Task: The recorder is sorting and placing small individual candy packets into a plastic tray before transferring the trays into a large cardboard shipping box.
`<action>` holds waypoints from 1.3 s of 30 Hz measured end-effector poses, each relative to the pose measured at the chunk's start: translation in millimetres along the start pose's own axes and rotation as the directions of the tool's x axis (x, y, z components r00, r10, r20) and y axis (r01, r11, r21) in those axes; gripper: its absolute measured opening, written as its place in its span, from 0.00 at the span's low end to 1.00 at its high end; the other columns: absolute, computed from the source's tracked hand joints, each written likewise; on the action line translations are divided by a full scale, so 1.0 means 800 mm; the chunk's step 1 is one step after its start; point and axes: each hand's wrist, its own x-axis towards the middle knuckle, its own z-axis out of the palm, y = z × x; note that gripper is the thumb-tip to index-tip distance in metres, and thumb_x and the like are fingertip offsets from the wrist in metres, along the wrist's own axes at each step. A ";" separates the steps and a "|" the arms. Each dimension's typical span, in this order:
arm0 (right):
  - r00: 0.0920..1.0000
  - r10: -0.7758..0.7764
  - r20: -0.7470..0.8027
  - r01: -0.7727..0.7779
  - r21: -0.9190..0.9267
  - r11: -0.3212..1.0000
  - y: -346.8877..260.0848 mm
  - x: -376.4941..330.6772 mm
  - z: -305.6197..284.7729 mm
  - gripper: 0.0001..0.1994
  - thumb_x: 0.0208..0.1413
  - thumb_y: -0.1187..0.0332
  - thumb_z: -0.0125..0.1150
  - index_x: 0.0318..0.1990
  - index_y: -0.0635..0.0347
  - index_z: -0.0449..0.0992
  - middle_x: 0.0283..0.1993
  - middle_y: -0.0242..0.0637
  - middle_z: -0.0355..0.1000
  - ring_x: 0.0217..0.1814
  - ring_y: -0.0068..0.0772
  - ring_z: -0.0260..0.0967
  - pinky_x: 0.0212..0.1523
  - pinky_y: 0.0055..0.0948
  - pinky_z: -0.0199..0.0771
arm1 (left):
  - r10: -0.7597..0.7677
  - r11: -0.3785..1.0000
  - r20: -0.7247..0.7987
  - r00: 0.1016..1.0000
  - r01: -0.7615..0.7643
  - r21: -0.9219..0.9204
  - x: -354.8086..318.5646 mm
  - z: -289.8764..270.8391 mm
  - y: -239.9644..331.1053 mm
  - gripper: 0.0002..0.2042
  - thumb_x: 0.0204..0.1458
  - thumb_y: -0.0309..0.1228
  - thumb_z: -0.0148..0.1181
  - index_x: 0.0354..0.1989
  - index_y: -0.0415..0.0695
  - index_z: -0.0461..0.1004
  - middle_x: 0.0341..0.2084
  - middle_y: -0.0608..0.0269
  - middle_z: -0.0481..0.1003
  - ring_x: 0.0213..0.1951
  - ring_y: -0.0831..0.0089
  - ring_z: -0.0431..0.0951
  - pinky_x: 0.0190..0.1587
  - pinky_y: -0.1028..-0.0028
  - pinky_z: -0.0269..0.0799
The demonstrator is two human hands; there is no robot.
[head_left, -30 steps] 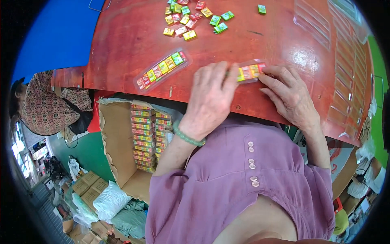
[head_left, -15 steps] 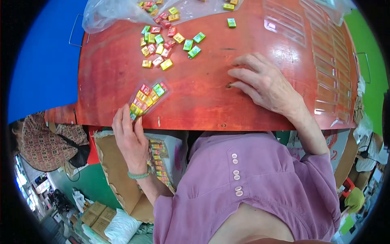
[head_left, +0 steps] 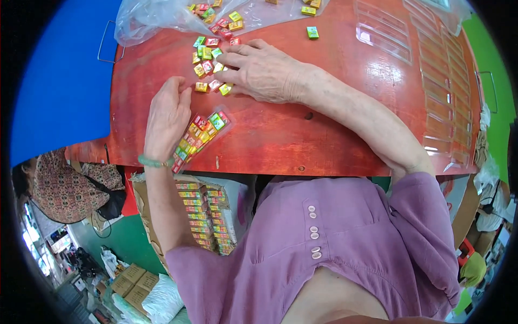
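My left hand lies on the red table with its fingers together, its thumb side touching a clear strip pack filled with a row of small coloured candy cubes. The pack lies slanted near the table's front edge. My right hand reaches across to the left, fingers spread on top of a scatter of loose candy cubes in red, yellow and green. A single green cube lies apart, farther back.
A clear plastic bag with more cubes lies at the table's back. Empty clear strip trays lie on the right. Below the table stands a cardboard box of stacked filled packs. A person in patterned clothes sits at the left.
My left hand carried the filled pack to the left and now rests beside it on the table. My right hand moved from the table's right to the loose cubes.
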 end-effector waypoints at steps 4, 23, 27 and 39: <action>0.998 0.054 -0.039 -0.053 0.043 0.998 0.001 -0.037 -0.011 0.19 0.63 0.56 0.60 0.58 0.53 0.73 0.64 0.44 0.68 0.71 0.48 0.62 0.66 0.48 0.66 | -0.027 0.981 0.210 0.977 0.067 -0.182 0.024 0.003 0.038 0.12 0.63 0.30 0.55 0.49 0.34 0.74 0.35 0.46 0.80 0.39 0.55 0.82 0.44 0.60 0.75; 0.840 0.532 -0.105 -0.448 0.418 0.790 0.031 -0.196 -0.121 0.11 0.65 0.67 0.58 0.46 0.67 0.79 0.43 0.50 0.75 0.50 0.53 0.74 0.50 0.43 0.75 | 0.247 0.573 -0.289 0.925 -0.380 -0.726 -0.221 -0.323 -0.125 0.19 0.60 0.36 0.56 0.50 0.32 0.79 0.45 0.46 0.80 0.46 0.59 0.81 0.50 0.66 0.77; 0.845 0.529 -0.080 -0.454 0.416 0.788 0.023 -0.177 -0.116 0.12 0.67 0.67 0.57 0.50 0.66 0.79 0.47 0.50 0.76 0.53 0.53 0.75 0.52 0.41 0.76 | 0.216 0.602 -0.320 0.922 -0.384 -0.700 -0.244 -0.282 -0.090 0.18 0.59 0.36 0.57 0.50 0.33 0.79 0.44 0.46 0.80 0.45 0.59 0.81 0.50 0.66 0.77; 0.886 0.458 -0.076 -0.439 0.183 0.880 0.002 -0.169 -0.088 0.12 0.62 0.72 0.61 0.52 0.58 0.79 0.54 0.43 0.74 0.55 0.48 0.74 0.53 0.40 0.78 | 0.149 0.701 -0.405 0.902 -0.386 -0.600 -0.291 -0.236 -0.058 0.16 0.58 0.34 0.59 0.49 0.35 0.79 0.44 0.48 0.80 0.43 0.58 0.80 0.49 0.66 0.76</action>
